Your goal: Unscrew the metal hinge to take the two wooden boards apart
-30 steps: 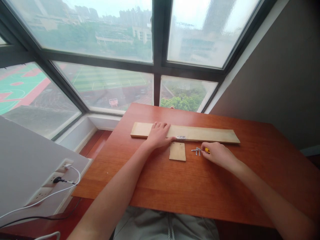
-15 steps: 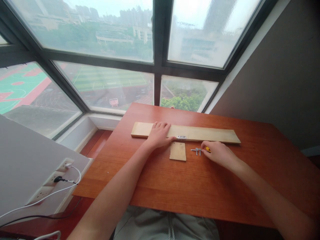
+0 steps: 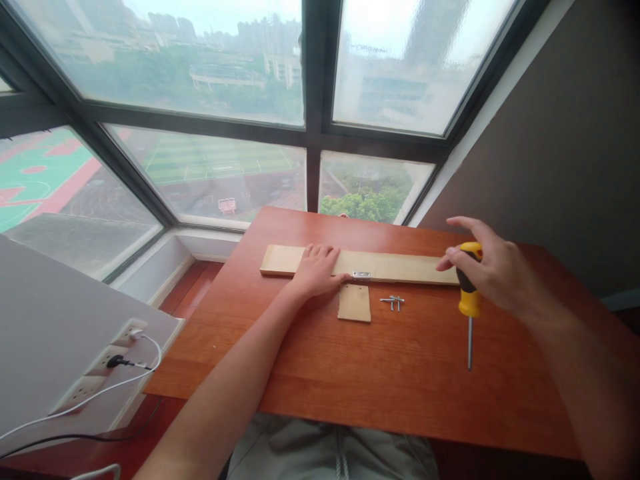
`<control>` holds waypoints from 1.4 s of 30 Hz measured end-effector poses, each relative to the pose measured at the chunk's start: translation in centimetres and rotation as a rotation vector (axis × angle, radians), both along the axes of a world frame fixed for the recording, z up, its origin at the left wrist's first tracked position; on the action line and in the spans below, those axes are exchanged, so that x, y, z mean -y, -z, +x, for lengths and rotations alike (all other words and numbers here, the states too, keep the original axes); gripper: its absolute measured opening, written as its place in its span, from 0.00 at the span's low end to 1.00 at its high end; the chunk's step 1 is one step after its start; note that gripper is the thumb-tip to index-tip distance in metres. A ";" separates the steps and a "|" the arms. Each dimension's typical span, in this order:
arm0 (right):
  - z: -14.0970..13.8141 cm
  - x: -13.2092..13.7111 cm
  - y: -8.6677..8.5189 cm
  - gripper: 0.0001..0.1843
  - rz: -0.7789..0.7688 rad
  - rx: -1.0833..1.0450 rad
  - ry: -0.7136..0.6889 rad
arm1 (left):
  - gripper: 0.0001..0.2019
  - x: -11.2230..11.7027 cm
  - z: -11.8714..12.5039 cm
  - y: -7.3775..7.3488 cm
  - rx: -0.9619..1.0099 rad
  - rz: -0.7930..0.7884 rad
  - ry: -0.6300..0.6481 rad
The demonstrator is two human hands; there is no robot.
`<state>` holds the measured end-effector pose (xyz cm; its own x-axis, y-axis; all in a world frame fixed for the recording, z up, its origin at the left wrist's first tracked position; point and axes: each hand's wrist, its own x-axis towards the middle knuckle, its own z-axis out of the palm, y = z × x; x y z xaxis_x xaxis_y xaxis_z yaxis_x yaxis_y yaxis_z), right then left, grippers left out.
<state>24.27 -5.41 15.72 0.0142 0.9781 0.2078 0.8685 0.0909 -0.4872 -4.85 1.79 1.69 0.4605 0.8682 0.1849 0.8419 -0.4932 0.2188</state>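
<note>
My left hand [image 3: 318, 269] lies flat on a long pale wooden board [image 3: 400, 267] across the red-brown table [image 3: 380, 373], fingers spread, just left of a small metal hinge [image 3: 361, 274]. A small square wooden piece [image 3: 355, 303] sits against the board below the hinge. A few loose screws [image 3: 393, 302] lie to its right. My right hand [image 3: 493, 267] is raised above the table's right part and holds a yellow-handled screwdriver [image 3: 469, 300] upright, its shaft pointing down.
Large windows [image 3: 210, 100] rise behind the table. A grey wall [image 3: 575, 147] stands on the right. At lower left a white power strip [image 3: 100, 363] with plugged cables sits on a grey ledge. The table's near edge lies above my lap.
My right hand rose from beside the screws and moved right, lifting the screwdriver upright. The screws stayed on the table. My left hand has not moved.
</note>
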 end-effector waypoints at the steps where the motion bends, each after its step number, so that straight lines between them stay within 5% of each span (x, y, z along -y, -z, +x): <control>1: 0.1 -0.1 -0.3 0.27 0.044 -0.011 0.018 | 0.30 0.0 0.0 0.0 -0.003 -0.002 -0.001; 5: 0.9 -1.4 0.5 0.21 0.145 -0.280 0.060 | 0.30 0.1 0.0 -0.1 -0.001 0.003 0.000; 10: 1.8 -3.0 4.0 0.16 0.096 -0.822 0.156 | 0.30 0.1 -0.1 -0.1 0.005 0.012 0.002; 18: 1.3 -2.5 9.9 0.15 -0.273 -1.399 0.178 | 0.31 0.1 -0.2 0.1 -0.007 0.032 0.009; 22: 0.3 -1.7 11.1 0.15 -0.424 -1.447 -0.064 | 0.32 0.0 -0.3 0.2 -0.008 0.041 0.019; 26: -0.4 -1.6 11.9 0.12 -0.439 -1.513 -0.149 | 0.32 0.1 -0.4 0.1 -0.010 0.035 0.022; 33: -0.7 -1.8 13.6 0.15 -0.208 -1.363 0.055 | 0.30 0.5 0.1 -0.8 0.036 0.044 0.049; 42: -0.6 -1.7 14.3 0.17 -0.184 -1.324 0.101 | 0.08 1.7 3.8 -1.9 -0.055 0.127 0.182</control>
<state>23.71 -3.69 1.42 0.1747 0.9728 -0.1522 -0.2645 -0.1025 -0.9589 -1.07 0.05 3.61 0.6197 0.7413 0.2577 0.7458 -0.6585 0.1011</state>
